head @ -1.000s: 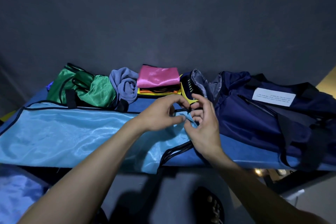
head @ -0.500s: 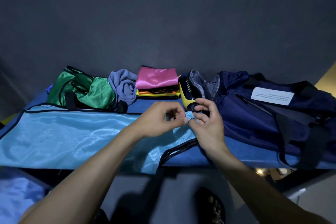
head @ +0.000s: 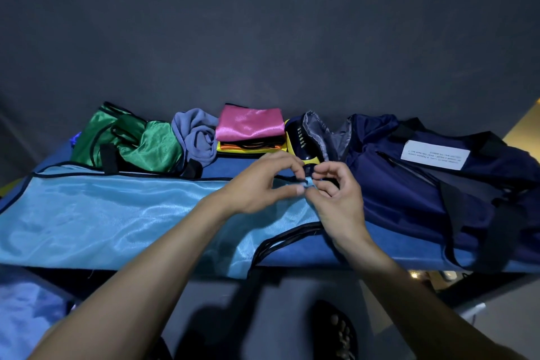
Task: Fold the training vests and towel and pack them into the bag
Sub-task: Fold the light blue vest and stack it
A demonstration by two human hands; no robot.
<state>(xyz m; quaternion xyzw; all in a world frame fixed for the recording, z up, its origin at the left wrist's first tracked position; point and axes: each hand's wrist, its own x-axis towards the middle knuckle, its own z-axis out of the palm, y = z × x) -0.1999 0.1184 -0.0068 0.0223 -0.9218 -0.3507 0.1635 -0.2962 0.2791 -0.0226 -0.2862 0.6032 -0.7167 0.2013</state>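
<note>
On the blue desk [head: 242, 162], behind the vest: crumpled shiny green vest [head: 137, 143], grey-blue towel [head: 195, 134], folded pink satin vest [head: 249, 126] atop a yellow-and-orange stack.
Right of the vest: open navy fabric duffel bag [head: 415, 184] with a white label.
Task thing: shiny light-blue vest with black trim [head: 117, 213], spread flat, long axis left to right along the desk's near edge.
Left hand [head: 263, 184]: fingers pinch the vest's right end.
Right hand [head: 339, 199]: fingers pinch the same spot, touching the left.
</note>
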